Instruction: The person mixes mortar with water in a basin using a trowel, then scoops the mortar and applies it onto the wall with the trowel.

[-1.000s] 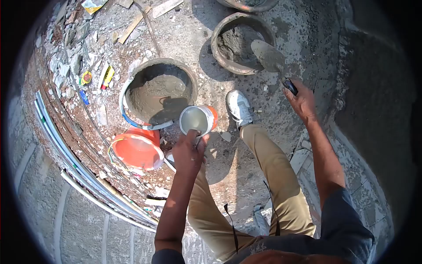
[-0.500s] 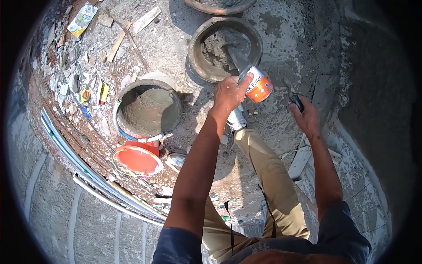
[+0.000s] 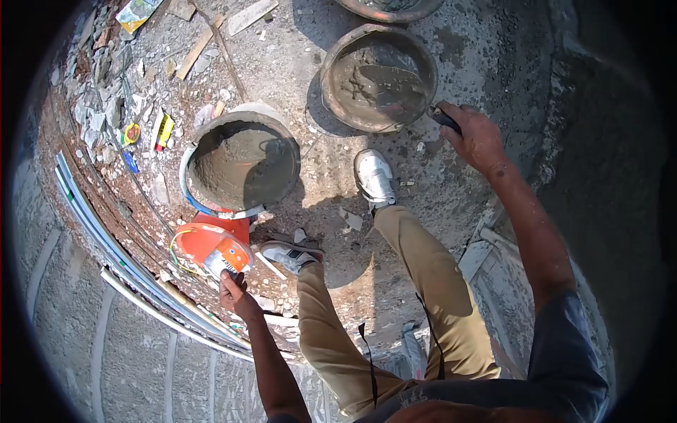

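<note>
My left hand [image 3: 235, 292] grips a small white and orange tub [image 3: 229, 258] at the mouth of the red bucket [image 3: 199, 238]. Wrapped round the dark handle of a trowel [image 3: 395, 79] is my right hand [image 3: 475, 134], at the right of the mortar pan [image 3: 330, 90]. The trowel's blade lies in the wet grey mortar in that pan. A larger bucket [image 3: 294, 163] of grey mortar stands at the left, just above the red bucket.
Another mortar pan [image 3: 388, 14] is cut off by the top edge. Pale pipes [image 3: 116, 254] curve along the left side. Rubble [image 3: 106, 113], wood strips [image 3: 199, 51] and wrappers lie at the upper left. My two shoes [image 3: 374, 175] stand between the containers.
My left hand tipped water from the tub into the mortar pan, then moved down and left to the red bucket. My right hand moved up, and the trowel blade is now in the pan.
</note>
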Action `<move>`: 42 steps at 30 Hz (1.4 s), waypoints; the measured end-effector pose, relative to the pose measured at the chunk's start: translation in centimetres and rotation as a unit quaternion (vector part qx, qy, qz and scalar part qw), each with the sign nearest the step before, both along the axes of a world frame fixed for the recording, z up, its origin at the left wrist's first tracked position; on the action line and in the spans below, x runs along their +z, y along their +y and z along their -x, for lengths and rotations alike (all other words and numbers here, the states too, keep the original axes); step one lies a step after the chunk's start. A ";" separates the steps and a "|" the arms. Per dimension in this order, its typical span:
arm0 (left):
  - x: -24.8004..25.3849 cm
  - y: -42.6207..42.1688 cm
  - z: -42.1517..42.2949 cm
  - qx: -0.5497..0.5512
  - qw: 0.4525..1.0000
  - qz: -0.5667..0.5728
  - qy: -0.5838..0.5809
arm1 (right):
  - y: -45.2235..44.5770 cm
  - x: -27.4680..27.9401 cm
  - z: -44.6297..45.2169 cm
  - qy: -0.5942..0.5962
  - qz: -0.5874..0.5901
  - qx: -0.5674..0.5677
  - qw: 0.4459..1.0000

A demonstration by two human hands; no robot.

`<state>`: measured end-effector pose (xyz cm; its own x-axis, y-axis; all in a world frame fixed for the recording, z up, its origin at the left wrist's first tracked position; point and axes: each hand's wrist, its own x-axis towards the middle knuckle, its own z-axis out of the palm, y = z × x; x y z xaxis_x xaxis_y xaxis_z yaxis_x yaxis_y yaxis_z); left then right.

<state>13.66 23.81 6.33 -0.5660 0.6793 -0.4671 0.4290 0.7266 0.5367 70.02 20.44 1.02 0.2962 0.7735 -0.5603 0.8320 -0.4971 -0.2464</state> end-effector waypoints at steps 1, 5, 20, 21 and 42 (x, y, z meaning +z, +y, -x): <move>0.4 0.5 1.6 0.008 0.998 0.013 0.058 | 0.2 0.0 -0.3 -0.025 0.001 0.002 1.000; -4.3 0.4 12.9 -0.068 0.955 0.185 0.220 | 3.7 -3.5 -1.7 -0.092 0.030 0.024 0.995; -14.1 4.8 -26.4 -0.377 0.910 -0.101 -0.139 | 10.7 -4.7 -1.6 -0.154 0.160 0.221 0.950; -16.1 6.0 -28.5 -0.388 0.907 -0.069 -0.149 | 9.9 -5.9 -1.3 -0.119 0.187 0.178 0.959; -24.3 3.2 -34.3 0.065 0.760 0.214 -0.611 | 5.2 -6.0 0.6 -0.083 0.093 0.054 0.991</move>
